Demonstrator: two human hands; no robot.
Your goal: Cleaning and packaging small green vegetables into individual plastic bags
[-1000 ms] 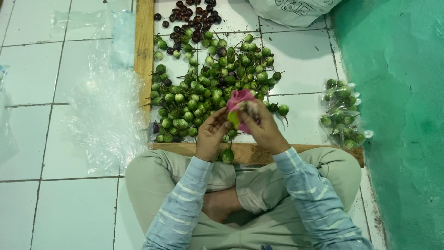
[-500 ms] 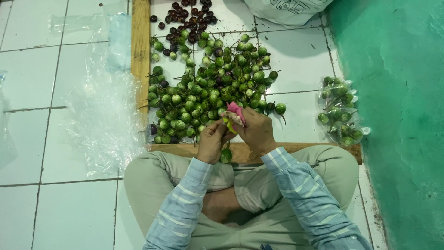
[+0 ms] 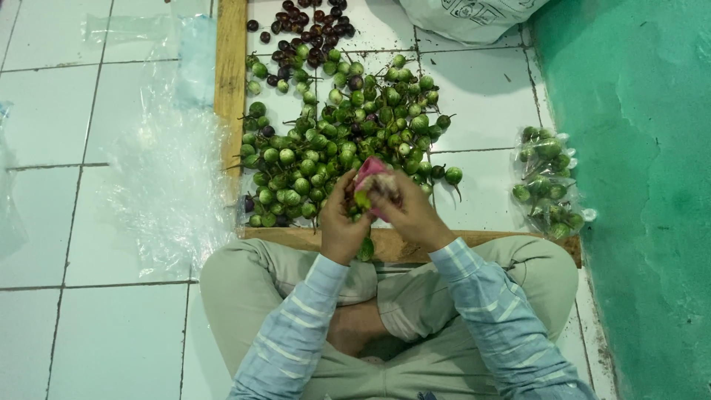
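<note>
— What did the person hold when you looked?

— The person sat cross-legged on the white tiled floor (image 3: 89, 326). Both hands were raised together above the near edge of the pile of small green fruits (image 3: 333, 141). The left hand (image 3: 342, 222) and the right hand (image 3: 411, 215) were both closed around a pink thing (image 3: 370, 176), maybe a small bag or cloth; I could not tell which. One green fruit (image 3: 363, 200) showed between the fingers, just under the pink thing.

— And around them?

— The pile lay on the floor inside a wooden frame (image 3: 229, 81), which ran along its left side and near side. Dark purple fruits (image 3: 307, 26) lay at the far end. A filled clear bag of green fruits (image 3: 548, 181) lay to the right, near the green wall (image 3: 644, 185). Empty clear plastic bags (image 3: 167, 185) lay to the left of the frame.
</note>
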